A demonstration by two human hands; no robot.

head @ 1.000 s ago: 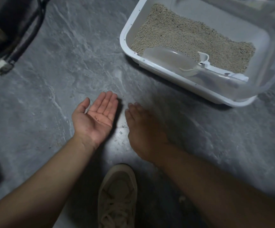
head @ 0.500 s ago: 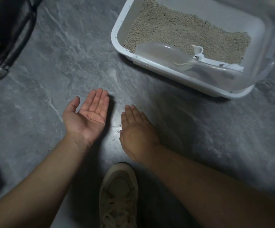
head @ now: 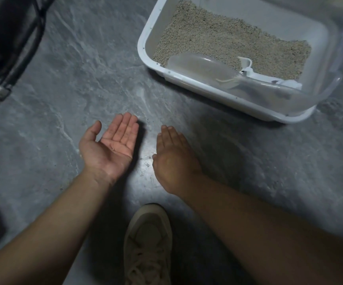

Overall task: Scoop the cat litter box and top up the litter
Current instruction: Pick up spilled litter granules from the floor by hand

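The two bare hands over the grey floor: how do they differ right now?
The left hand is turned palm up, thumb spread wide; the right hand shows its back, palm facing down. The left hand carries a tiny speck on its palm; the right hand's palm is hidden. Both have straight fingers and grip nothing.

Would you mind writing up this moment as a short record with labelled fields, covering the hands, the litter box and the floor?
left hand: palm up, fingers straight, a few grains on the palm
right hand: back up, fingers straight, low over the floor
litter box: white, on the floor ahead and to the right, partly filled
litter: beige granules, bare bottom at the far side
scoop: translucent, lying at the box's near wall
floor: grey stone pattern, stray grains between the hands
shoe: beige, laced, below the hands
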